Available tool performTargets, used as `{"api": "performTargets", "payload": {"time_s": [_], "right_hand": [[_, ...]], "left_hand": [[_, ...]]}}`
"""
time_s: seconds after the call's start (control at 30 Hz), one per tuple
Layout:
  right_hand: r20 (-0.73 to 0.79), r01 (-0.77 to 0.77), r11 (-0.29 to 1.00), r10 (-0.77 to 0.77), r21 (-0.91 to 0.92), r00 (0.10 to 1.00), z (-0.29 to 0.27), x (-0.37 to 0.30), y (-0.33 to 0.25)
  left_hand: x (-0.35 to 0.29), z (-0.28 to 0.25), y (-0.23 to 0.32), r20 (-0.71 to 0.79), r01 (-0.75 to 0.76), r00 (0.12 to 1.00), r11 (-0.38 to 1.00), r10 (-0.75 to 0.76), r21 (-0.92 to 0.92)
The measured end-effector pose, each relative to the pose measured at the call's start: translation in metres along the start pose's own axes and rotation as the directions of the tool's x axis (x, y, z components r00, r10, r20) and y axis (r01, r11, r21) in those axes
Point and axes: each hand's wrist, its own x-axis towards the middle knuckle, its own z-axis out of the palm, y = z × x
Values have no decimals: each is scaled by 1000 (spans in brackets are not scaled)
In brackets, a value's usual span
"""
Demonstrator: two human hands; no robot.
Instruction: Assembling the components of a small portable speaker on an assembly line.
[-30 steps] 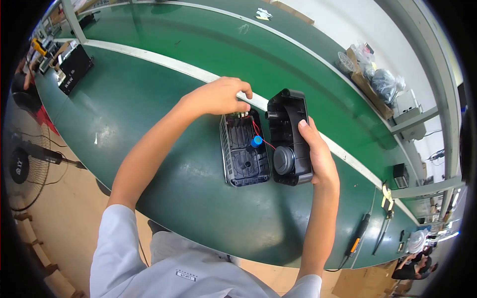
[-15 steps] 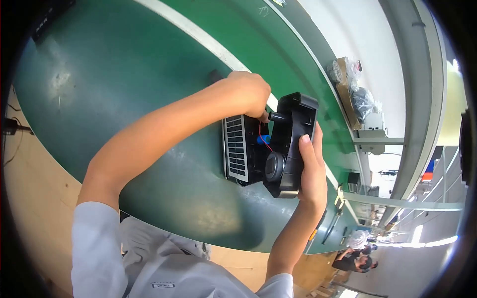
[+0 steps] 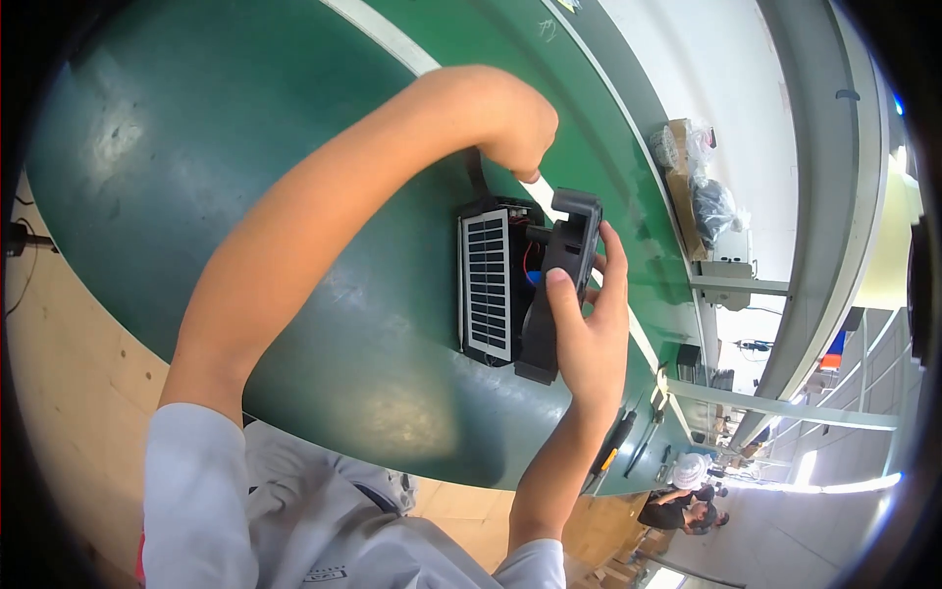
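Observation:
My right hand (image 3: 597,339) grips a black plastic housing part (image 3: 561,285), thumb on the near face and fingers round its far edge. It stands tilted against the open side of a black case with a small solar panel (image 3: 488,285) that lies on the table. Between the two parts a red wire (image 3: 527,257) and a bit of a blue component (image 3: 534,278) show. My left hand (image 3: 520,123) is bent over above the case's far end, apart from the housing part; most of its fingers are hidden behind the hand. A dark strip (image 3: 477,172) lies beneath the left wrist.
The green work table (image 3: 343,363) has a white strip (image 3: 392,34) along it. Hand tools (image 3: 613,447) lie at the right end. Beyond the table stands a cardboard box with plastic-wrapped items (image 3: 677,187). People (image 3: 682,506) are in the far background.
The housing part has turned and come down closer to the solar panel case, so its round component no longer shows. My left hand has lifted away from the wire area, moving farther up.

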Motion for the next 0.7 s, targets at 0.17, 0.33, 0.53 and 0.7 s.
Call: {"api": "performTargets", "payload": {"time_s": [0.17,0.33,0.53,0.7], "right_hand": [[41,-47,994,51,-99,998,10,0,-11],[46,-21,989,28,-149,999,9,1,-13],[72,49,981,-36,-187,997,6,-1,-11],[48,36,981,-27,-188,998,9,-1,-13]], "left_hand": [[-11,-14,2,89,46,995,999,-48,23],[-12,-13,6,127,21,992,999,-16,-32],[-5,-3,8,206,-33,978,997,18,69],[-6,-6,11,193,-38,981,997,25,64]]}}
